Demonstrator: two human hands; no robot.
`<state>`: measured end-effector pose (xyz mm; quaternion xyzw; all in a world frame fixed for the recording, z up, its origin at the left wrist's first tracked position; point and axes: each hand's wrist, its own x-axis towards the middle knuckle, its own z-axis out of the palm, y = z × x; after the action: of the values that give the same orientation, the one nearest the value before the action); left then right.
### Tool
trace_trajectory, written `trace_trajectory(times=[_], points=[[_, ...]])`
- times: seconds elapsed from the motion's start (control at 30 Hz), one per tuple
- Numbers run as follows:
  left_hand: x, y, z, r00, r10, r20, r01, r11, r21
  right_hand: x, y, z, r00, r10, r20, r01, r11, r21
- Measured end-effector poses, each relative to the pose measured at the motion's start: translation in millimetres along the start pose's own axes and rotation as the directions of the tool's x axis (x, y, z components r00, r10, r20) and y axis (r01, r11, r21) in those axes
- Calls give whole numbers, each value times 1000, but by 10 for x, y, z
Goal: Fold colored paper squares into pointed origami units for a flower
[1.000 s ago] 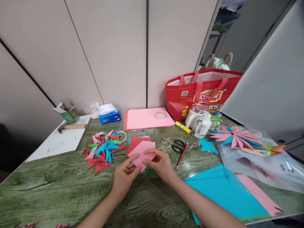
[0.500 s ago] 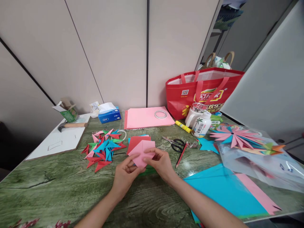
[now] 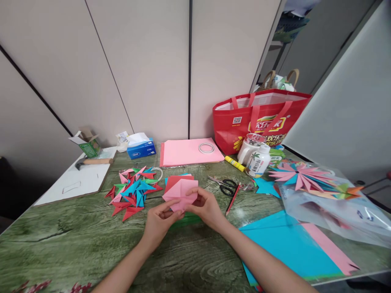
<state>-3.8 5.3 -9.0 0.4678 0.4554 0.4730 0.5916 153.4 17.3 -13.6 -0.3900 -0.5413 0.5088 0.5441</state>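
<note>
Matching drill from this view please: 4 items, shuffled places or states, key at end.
Items
1. Hammer
2. Scissors
3. Folded pink paper
4. Ring

Places/states
A. Held between left hand and right hand
B. Lying on pink sheets
C. Lying on white board
D. Beside red pencil

Pairs: 1-C, 2-D, 3-A, 4-B

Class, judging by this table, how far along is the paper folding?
Folded already: the pile of pointed pieces. In hand: one creased pink sheet, pinched by the left hand and right hand, apparently only partly folded. Seemingly left: the flat red sheet and larger pink sheets, though how many are needed isn't shown.
</note>
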Motion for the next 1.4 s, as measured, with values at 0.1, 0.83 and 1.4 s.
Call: trace_trajectory(times=[0.1, 0.83, 1.4], points=[[13, -20, -27, 1000, 8, -8, -8, 1000, 11, -12, -10, 14, 997, -15, 69, 8, 995, 102], [47, 143, -50, 996, -61, 58, 58, 997, 58, 120, -149, -157, 996, 88, 28, -92, 974, 205], [87, 117, -89, 974, 221, -51, -217, 974, 70, 113, 31, -137, 997, 4, -80, -12, 995, -99]])
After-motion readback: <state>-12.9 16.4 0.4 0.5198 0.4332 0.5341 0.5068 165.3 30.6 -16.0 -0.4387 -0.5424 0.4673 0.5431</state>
